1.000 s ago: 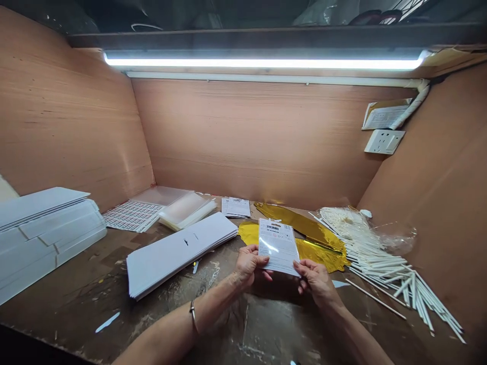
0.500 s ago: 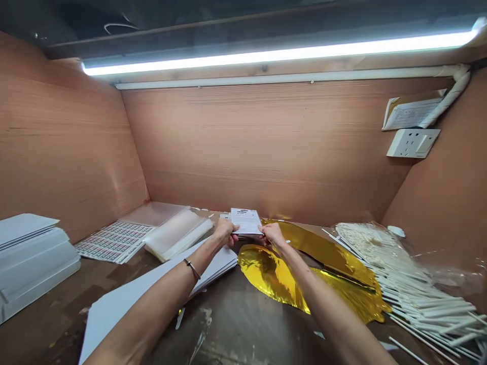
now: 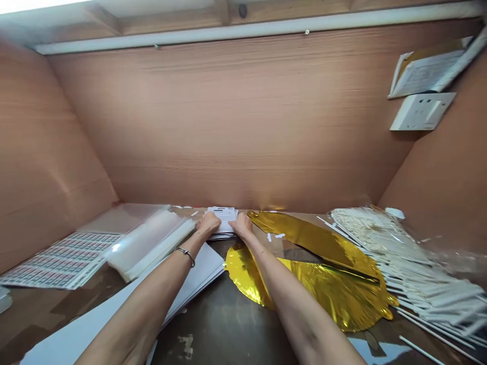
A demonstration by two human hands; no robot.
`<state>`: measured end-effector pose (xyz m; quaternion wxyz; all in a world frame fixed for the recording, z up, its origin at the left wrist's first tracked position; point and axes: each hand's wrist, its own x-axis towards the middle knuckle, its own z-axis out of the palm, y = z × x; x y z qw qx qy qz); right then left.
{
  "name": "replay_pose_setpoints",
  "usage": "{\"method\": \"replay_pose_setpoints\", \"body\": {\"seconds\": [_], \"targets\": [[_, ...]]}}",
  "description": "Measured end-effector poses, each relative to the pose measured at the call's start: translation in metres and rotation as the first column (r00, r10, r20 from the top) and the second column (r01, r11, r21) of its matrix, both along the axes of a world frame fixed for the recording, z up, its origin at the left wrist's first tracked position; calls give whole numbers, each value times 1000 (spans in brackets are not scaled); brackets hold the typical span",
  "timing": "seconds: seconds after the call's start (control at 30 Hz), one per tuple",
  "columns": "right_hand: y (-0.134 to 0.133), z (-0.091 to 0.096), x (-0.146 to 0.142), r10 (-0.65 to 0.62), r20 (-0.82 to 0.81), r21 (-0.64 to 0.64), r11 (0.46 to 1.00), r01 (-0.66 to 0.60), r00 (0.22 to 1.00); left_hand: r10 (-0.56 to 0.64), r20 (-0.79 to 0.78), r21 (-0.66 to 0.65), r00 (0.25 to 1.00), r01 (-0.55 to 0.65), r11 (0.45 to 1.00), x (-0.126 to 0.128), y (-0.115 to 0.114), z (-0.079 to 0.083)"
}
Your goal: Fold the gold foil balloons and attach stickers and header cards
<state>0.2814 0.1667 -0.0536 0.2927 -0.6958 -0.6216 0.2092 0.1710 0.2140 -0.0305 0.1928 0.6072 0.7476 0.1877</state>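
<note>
My left hand [image 3: 208, 225] and my right hand [image 3: 241, 226] lie side by side at the back of the workbench. Both rest against a small pile of white printed cards [image 3: 224, 217], and the fingertips are partly hidden. A long stack of white card sheets [image 3: 198, 266] lies under my left forearm. A crumpled gold foil balloon [image 3: 323, 284] lies just right of my right hand and forearm. My left wrist wears a thin metal bracelet [image 3: 186, 254].
Clear plastic sleeves [image 3: 148, 243] and a sheet of small printed labels [image 3: 64, 261] lie to the left. A plastic bag of white sticks [image 3: 403, 258] sits at the right. Wooden walls surround the worn bench, with a wall socket [image 3: 422, 111] and papers [image 3: 426, 73] at upper right.
My hands have moved farther back and lower, from holding the printed card above the pile to resting against the pile. The camera view has tilted, cutting the overhead light from view.
</note>
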Motion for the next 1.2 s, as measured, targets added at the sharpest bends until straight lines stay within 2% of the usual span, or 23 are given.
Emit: {"method": "replay_pose_setpoints", "body": {"seconds": [0.1, 0.2, 0.3, 0.37, 0.43, 0.5, 0.57, 0.63, 0.7, 0.73, 0.8, 0.9, 1.0, 1.07, 1.17, 1.2], "targets": [[2, 1, -7, -128, 13, -54, 990, 129, 992, -24, -74, -40, 997, 21, 999, 1, 5, -1], [-6, 4, -5, -138, 16, -45, 989, 138, 990, -76, -150, -50, 986, 69, 996, -1, 1, 1], [-33, 8, 16, -109, 40, 23, 994, 108, 993, -121, -335, 61, 935, 150, 987, 4, -18, 3], [-63, 10, 47, -93, 105, 128, 989, 79, 990, -191, -440, 144, 877, 279, 949, 16, -40, 4], [-101, 8, 90, -95, 212, 235, 971, 44, 973, -369, -478, 161, 797, 493, 855, 36, -68, 3], [-142, 4, 140, -144, 325, 254, 965, 60, 935, -552, -475, 161, 685, 685, 711, 60, -102, -3], [-179, -2, 185, -174, 418, 212, 973, 91, 891, -679, -469, 169, 564, 813, 558, 87, -138, -14], [-208, -11, 220, -175, 487, 163, 981, 108, 855, -775, -461, 180, 432, 901, 395, 112, -172, -30], [-227, -21, 241, -145, 506, 144, 986, 82, 850, -838, -455, 165, 302, 953, 254, 131, -200, -46], [-233, -25, 247, -130, 494, 156, 986, 59, 859, -859, -448, 159, 249, 967, 197, 139, -211, -54], [-239, -34, 251, -118, 443, 215, 976, 23, 889, -877, -436, 164, 200, 976, 141, 148, -225, -65], [-240, -41, 250, -129, 394, 295, 955, 7, 910, -884, -422, 172, 200, 975, 138, 151, -232, -72], [-239, -37, 250, -138, 436, 319, 948, -9, 889, -903, -372, 174, 216, 971, 161, 150, -230, -69], [-237, -27, 251, -142, 491, 316, 949, -24, 859, -914, -300, 198, 274, 955, 221, 152, -224, -63], [-234, -5, 249, -149, 584, 315, 948, -53, 798, -882, -188, 303, 432, 880, 366, 163, -211, -46], [-232, 3, 246, -147, 613, 311, 948, -66, 776, -868, -160, 347, 470, 850, 396, 168, -206, -40]]}}
